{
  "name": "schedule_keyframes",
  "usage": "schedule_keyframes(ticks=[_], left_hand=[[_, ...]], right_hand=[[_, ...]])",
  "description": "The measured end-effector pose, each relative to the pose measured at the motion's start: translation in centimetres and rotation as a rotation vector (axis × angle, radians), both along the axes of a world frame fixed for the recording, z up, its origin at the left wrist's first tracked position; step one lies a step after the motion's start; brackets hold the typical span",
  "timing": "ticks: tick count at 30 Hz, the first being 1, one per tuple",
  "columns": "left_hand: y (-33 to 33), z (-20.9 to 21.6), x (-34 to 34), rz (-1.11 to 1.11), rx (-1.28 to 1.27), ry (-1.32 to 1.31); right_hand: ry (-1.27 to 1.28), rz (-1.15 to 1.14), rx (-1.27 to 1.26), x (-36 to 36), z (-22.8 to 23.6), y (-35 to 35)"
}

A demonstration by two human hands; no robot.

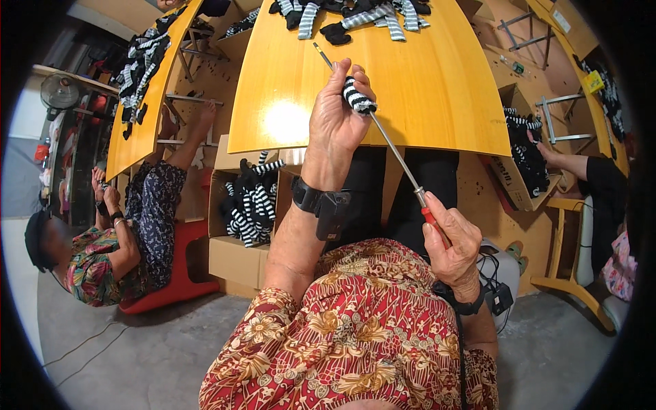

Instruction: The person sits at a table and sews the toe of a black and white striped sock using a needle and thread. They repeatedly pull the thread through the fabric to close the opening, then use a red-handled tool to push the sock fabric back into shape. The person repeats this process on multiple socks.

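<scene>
A long screwdriver (pixel 395 148) with a thin metal shaft slants across my view, its tip pointing up and left over the table. My right hand (pixel 456 242) is closed around its red handle. My left hand (pixel 336 113) is closed on a black-and-white striped fabric tube (pixel 359 97), which is bunched around the shaft partway along. The shaft comes out above my left fingers. The inside of the tube is hidden by the fabric and my fingers.
A yellow wooden table (pixel 437 82) lies ahead, with a heap of striped and black fabric pieces (pixel 355 19) at its far side. A cardboard box (pixel 236 258) of striped pieces stands left; another box (pixel 502 174) stands right. A co-worker (pixel 106 263) sits left on a red stool (pixel 174 273).
</scene>
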State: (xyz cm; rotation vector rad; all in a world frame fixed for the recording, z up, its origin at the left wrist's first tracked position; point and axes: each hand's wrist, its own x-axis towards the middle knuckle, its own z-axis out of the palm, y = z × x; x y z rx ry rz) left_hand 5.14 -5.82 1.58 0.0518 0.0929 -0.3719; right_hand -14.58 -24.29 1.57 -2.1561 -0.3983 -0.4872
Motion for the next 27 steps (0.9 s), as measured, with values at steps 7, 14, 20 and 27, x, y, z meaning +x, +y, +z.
schedule_keyframes(ticks=[7, 14, 20, 27], left_hand=[[1.3, 0.4, 0.7, 0.037, -0.027, -0.049], [1.0, 0.2, 0.5, 0.023, -0.043, -0.034], [1.3, -0.4, 0.6, 0.045, -0.042, 0.041], [1.1, -1.1, 0.6, -0.010, -0.102, 0.043]], right_hand=[[-0.065, 0.049, -0.013, -0.5, -0.3, -0.2], [-0.056, 0.015, -0.053, -0.2, -0.6, -0.2], [-0.070, 0.054, -0.044, -0.8, -0.4, -0.2], [-0.082, 0.015, -0.034, -0.8, -1.1, -0.4]])
